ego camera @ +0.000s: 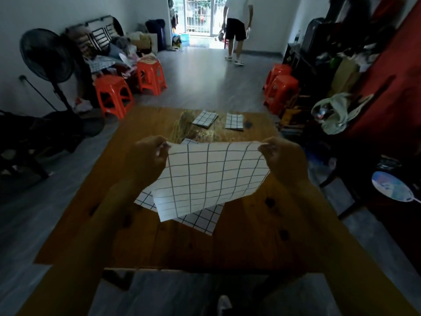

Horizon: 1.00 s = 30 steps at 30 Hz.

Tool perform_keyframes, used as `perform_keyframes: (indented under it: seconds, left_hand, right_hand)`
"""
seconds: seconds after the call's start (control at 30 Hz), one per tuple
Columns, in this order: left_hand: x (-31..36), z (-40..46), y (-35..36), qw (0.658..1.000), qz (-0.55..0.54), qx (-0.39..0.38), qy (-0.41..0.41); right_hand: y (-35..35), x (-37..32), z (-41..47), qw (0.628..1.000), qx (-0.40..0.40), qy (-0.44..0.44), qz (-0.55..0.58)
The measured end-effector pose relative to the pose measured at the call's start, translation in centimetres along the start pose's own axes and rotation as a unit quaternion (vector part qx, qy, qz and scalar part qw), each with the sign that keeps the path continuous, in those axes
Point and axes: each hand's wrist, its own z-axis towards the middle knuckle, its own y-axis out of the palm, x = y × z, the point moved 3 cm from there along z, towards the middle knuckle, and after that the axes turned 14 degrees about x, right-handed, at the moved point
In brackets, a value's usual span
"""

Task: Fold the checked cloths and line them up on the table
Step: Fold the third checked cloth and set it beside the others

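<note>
Single head-worn wide-angle view, looking forward and down from above the near edge of the desk. Desk close, fills frame centre and bottom; room floor recedes toward top.

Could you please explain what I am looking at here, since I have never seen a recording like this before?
There is no machine here: one camera sits on a person's head, looking forward and down at their own bare hands. The left hand and right hand each pinch a top corner of a checked cloth, held up above a wooden table. Another unfolded cloth lies flat beneath it. Two folded cloths already lie side by side at the table's far end. Orange stools and another person are behind.
</note>
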Motion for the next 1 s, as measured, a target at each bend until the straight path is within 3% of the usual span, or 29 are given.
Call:
perform_keyframes:
  seconds: [0.27, 0.7, 1.0]
  left_hand:
    - [-4.3, 6.6, 7.0, 0.998, 0.025, -0.041, -0.041]
    - [-16.8, 14.9, 29.1, 0.985, 0.121, -0.093, -0.084]
    - [-20.3, 15.0, 35.6, 0.988, 0.128, -0.065, -0.064]
  right_hand:
    - [6.6, 3.9, 7.1, 1.000, -0.008, 0.000, -0.013]
    - [31.6, 16.9, 17.0, 0.992, -0.111, 0.056, 0.015]
    - [37.7, 20.2, 17.0, 0.994, -0.077, 0.063, 0.036]
